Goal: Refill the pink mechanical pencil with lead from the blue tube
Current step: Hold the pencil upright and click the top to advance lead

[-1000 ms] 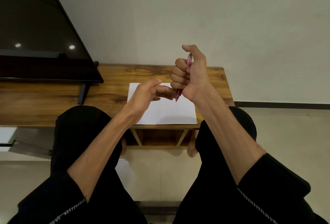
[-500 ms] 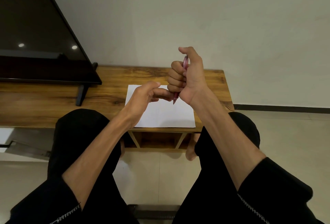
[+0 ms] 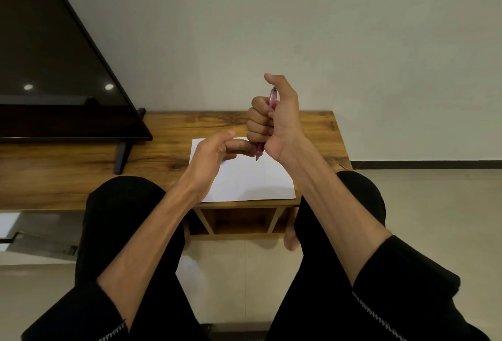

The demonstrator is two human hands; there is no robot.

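Observation:
My right hand (image 3: 279, 120) is closed in a fist around the pink mechanical pencil (image 3: 272, 97). It holds the pencil upright, tip down, with the thumb raised beside the top end. The dark tip (image 3: 257, 158) pokes out below the fist, over the white paper (image 3: 258, 180). My left hand (image 3: 214, 154) is just left of it, its forefinger stretched out and touching the pencil near the tip. A small blue sliver (image 3: 223, 162) shows under the left hand. I cannot tell whether it is the blue tube, or whether it is held or lying on the paper.
The paper lies on a low wooden table (image 3: 168, 134) that ends just right of my right wrist. A dark television (image 3: 54, 69) on a stand fills the table's left part. My knees in black trousers are below the table's front edge, over a tiled floor.
Both hands have kept their pose and drifted slightly left in the view. The blue sliver under the left hand has come into sight.

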